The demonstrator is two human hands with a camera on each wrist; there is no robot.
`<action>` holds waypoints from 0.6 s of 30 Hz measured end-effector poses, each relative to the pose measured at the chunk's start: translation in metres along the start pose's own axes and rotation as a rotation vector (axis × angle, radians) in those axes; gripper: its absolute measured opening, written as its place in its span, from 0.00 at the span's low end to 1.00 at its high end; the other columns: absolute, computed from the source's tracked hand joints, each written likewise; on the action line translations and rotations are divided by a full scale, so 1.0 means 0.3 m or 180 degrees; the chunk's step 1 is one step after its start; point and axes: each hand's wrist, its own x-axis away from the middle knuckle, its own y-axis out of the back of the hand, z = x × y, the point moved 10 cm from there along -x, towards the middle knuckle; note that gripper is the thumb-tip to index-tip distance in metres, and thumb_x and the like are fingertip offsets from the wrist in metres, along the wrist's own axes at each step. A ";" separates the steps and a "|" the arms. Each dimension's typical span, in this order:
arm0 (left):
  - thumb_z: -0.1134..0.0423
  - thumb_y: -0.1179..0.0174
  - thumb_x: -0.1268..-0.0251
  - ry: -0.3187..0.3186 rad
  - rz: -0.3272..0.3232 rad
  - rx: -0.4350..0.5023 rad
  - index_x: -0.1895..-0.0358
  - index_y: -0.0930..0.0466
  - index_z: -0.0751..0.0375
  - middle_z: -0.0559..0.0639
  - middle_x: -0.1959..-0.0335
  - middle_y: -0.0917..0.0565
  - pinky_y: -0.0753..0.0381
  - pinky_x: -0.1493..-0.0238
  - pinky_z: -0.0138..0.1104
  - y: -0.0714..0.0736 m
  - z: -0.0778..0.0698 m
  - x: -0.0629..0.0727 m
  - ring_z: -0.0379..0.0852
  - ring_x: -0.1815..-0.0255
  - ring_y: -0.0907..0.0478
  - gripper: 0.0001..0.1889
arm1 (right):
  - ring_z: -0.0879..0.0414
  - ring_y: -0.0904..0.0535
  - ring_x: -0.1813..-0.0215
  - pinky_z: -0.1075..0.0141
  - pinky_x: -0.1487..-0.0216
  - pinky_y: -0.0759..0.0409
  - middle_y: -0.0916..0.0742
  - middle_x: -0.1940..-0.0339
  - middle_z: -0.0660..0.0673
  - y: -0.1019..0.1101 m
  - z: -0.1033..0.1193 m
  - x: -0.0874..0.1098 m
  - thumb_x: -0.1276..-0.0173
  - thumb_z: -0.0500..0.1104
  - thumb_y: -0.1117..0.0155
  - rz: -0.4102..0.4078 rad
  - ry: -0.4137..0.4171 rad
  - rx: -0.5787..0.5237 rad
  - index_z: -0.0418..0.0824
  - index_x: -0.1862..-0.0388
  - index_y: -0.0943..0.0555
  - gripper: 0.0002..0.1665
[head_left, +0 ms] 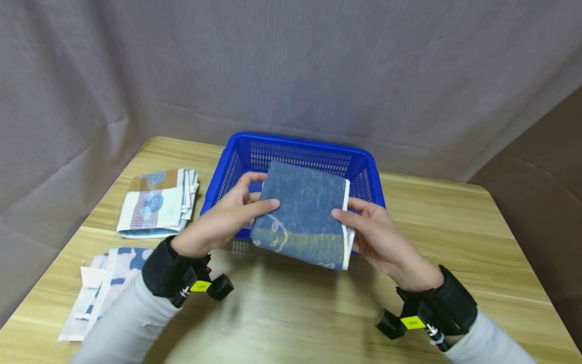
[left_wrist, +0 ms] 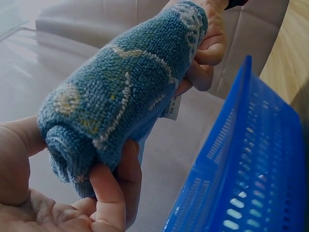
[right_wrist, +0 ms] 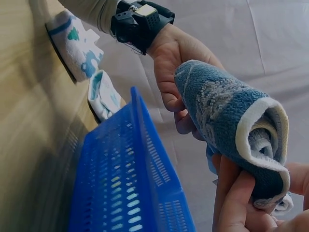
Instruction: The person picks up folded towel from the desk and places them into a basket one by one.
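Note:
A folded blue towel [head_left: 304, 207] with a yellowish band and a white edge is held over the front part of a blue plastic basket [head_left: 300, 139]. My left hand [head_left: 229, 215] pinches its left side, thumb on top and fingers underneath. On the opposite side my right hand [head_left: 382, 237] grips the white-edged end in the same way. Seen from the left wrist, the towel [left_wrist: 116, 82] shows a rounded fold with pale line patterns and a small tag [left_wrist: 171, 108] below. In the right wrist view, white trim borders the towel's [right_wrist: 212, 101] layered end.
Left of the basket lies a folded white, brown and blue towel [head_left: 154, 202]. Nearer the front, another folded towel [head_left: 102, 293], white with blue patches, is partly covered by my left forearm. Everything rests on a wooden table [head_left: 445, 237], with grey cloth [head_left: 291, 65] hanging behind.

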 end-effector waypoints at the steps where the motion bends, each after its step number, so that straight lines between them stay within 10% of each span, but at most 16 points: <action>1: 0.54 0.43 0.27 -0.0019 -0.0006 -0.0002 0.23 0.54 0.45 0.61 0.35 0.31 0.35 0.53 0.42 0.002 -0.007 -0.005 0.51 0.55 0.35 0.36 | 0.63 0.14 0.67 0.67 0.63 0.14 0.14 0.66 0.51 0.002 0.005 -0.004 0.24 0.40 0.43 0.0001 0.0008 -0.0004 0.34 0.33 0.35 0.25; 10: 0.53 0.43 0.27 0.0013 -0.0054 0.0021 0.24 0.53 0.45 0.62 0.28 0.37 0.37 0.55 0.42 0.018 -0.025 -0.041 0.49 0.62 0.39 0.35 | 0.65 0.20 0.75 0.72 0.71 0.19 0.19 0.73 0.54 0.024 0.023 -0.044 0.23 0.42 0.43 -0.0024 0.0023 0.0065 0.36 0.35 0.34 0.23; 18: 0.53 0.43 0.27 -0.0065 -0.0091 -0.0004 0.24 0.53 0.46 0.55 0.49 0.29 0.37 0.57 0.39 0.034 -0.035 -0.092 0.46 0.72 0.42 0.35 | 0.64 0.24 0.79 0.74 0.78 0.24 0.23 0.76 0.54 0.054 0.036 -0.094 0.24 0.43 0.42 -0.0094 0.0093 0.0066 0.37 0.46 0.29 0.14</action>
